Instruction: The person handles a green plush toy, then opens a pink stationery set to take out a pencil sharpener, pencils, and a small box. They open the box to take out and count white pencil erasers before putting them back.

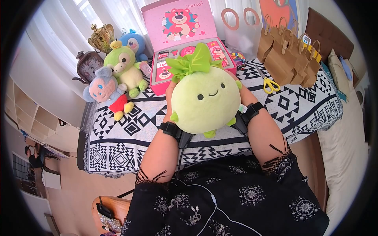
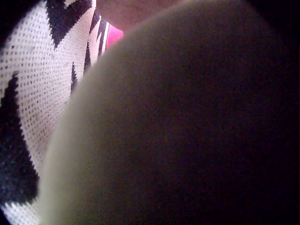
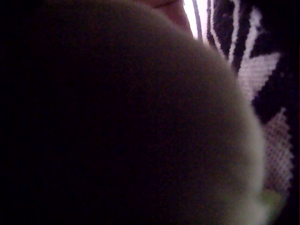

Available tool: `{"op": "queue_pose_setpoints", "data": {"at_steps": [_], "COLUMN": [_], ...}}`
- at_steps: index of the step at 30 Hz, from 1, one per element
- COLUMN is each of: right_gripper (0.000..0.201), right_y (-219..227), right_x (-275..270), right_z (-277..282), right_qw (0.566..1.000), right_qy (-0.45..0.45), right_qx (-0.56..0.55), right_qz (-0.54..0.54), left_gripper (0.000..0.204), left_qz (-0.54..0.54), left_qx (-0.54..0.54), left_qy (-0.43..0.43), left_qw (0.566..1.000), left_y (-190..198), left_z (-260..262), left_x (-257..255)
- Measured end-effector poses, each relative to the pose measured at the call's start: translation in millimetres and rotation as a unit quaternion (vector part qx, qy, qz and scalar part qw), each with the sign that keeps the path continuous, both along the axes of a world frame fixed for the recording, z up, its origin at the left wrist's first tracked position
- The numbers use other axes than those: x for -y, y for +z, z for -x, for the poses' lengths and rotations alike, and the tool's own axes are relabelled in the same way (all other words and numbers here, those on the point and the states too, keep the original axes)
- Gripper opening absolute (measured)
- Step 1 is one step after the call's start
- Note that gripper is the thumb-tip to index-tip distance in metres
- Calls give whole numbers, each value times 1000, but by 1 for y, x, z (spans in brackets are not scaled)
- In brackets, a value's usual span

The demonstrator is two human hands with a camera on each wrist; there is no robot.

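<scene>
A round light green plush toy point(image 1: 206, 101) with a smiling face and leafy top is held up above the patterned cloth in the head view. My left hand point(image 1: 169, 97) grips its left side and my right hand point(image 1: 246, 96) its right side; most fingers are hidden behind it. The dark, blurred body of the plush point(image 2: 178, 122) fills most of the left wrist view, with part of the left hand point(image 2: 136, 11) above. In the right wrist view the plush point(image 3: 140, 122) again covers much, and a bit of the right hand point(image 3: 174, 13) shows at the top.
Behind the plush is an open pink box point(image 1: 158, 89). Several plush toys, including a blue-and-red one point(image 1: 104, 92), sit left, near a brown clock point(image 1: 88, 65). Yellow-handled scissors point(image 1: 271, 85) and several paper bags point(image 1: 281, 61) lie or stand right, by a translucent bag point(image 1: 242, 39).
</scene>
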State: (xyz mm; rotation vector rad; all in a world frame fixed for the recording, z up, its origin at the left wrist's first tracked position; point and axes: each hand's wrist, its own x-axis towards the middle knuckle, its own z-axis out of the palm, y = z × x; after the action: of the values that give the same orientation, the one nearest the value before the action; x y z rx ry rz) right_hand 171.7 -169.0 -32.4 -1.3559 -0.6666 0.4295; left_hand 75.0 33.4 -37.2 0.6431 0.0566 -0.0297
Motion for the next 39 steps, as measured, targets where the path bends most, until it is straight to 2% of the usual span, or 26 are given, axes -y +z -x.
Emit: {"op": "queue_pose_setpoints", "data": {"at_steps": [5,7,8,10,11,13,14,16,17,19,20,22,23,25,26,29,31,35,37,39], "right_gripper": [29,29,29,32,32,38,38,52,52,58,58,63,63,59,59,57,52,47,46,47], "right_y": [17,26,24,16,19,27,32,41,41,41,43,50,50,51,49,45,45,49,51,55], "right_x": [-2,-8,-8,-8,-9,-7,-4,2,2,-1,-2,-1,-1,0,1,4,5,9,9,10], "right_z": [3,7,-1,-22,-20,-15,-11,-6,-3,4,7,12,13,13,11,2,-1,-1,0,3], "right_qw": [998,999,999,991,991,973,973,990,990,998,998,998,998,997,997,996,995,996,998,997], "right_qy": [68,-18,-18,-72,-71,-16,-16,45,45,66,65,63,64,57,57,77,85,77,58,61], "right_qx": [12,-38,-37,-110,-110,-173,-172,-105,-106,-14,-14,-9,-8,22,22,-5,-7,-1,4,12], "right_qz": [-14,-7,-7,-31,-31,-150,-150,-83,-84,-4,-5,-14,-14,-42,-42,-53,-60,-52,-36,-37], "left_gripper": [42,34,34,28,28,26,26,26,26,31,31,36,36,41,41,42,39,41,45,46], "left_qz": [-1,-103,-102,-181,-181,-249,-249,-261,-261,-267,-268,-373,-373,-200,-200,-250,-292,-313,-345,-342], "left_qx": [16,95,95,78,78,103,103,101,101,96,96,66,66,106,106,105,125,151,229,239], "left_qy": [-5,76,76,140,142,198,198,239,240,232,232,276,277,229,229,213,243,255,285,284], "left_qw": [1000,987,987,970,970,943,943,930,930,930,930,883,883,947,947,939,917,902,864,863], "left_y": [4,10,8,-1,-3,-7,-6,-4,-4,-4,0,8,10,12,12,14,15,29,34,43], "left_z": [-1,3,-1,-12,-13,-14,-14,-13,-13,-14,-12,-6,-6,-7,-5,-1,-1,6,9,17], "left_x": [-1,2,-1,-13,-17,-24,-23,-21,-23,-26,-25,-23,-22,-18,-18,-18,-14,-3,2,9]}}
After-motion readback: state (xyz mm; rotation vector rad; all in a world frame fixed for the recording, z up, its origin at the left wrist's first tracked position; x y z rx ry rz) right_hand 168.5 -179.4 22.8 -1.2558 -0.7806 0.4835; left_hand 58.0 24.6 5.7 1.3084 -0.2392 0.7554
